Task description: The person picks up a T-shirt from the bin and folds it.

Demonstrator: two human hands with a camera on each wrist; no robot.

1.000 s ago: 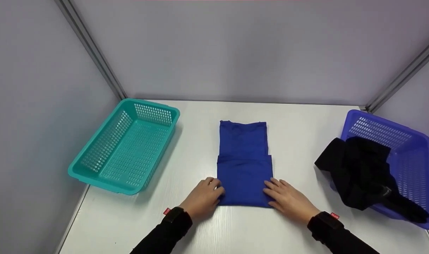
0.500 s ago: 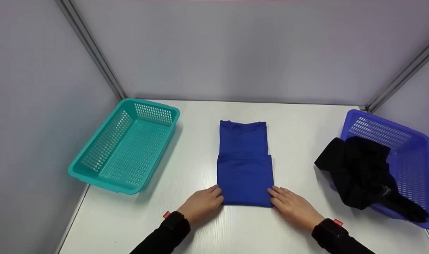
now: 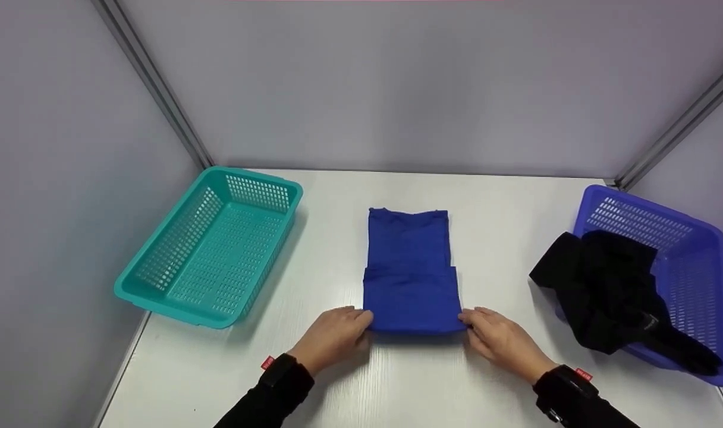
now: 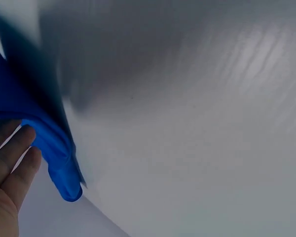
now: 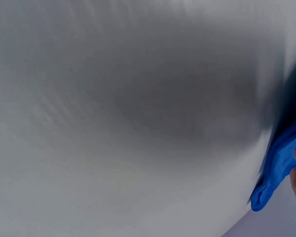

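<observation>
A folded blue garment [image 3: 410,297] lies mid-table in the head view, its near part doubled over the narrower far part. At its near left corner my left hand [image 3: 333,334] pinches the cloth between thumb and fingers. The near right corner is pinched by my right hand [image 3: 504,342]. Between the hands the near edge is raised off the table, with a shadow beneath. In the left wrist view the blue cloth [image 4: 44,128] hangs over the fingers [image 4: 15,155]. Only fingertips and a strip of the blue cloth [image 5: 281,163] show in the right wrist view.
A teal plastic basket [image 3: 257,279] stands on the white table [image 3: 326,249] at the left. On the right is a purple-blue basket [image 3: 697,285], with black clothing [image 3: 611,291] hanging over its near left side. Pale panels [image 3: 409,83] enclose the back and sides.
My hands have gone from lying on the garment's sides to pinching its near corners. The near edge has come up off the table, and the far edge has shifted slightly nearer.
</observation>
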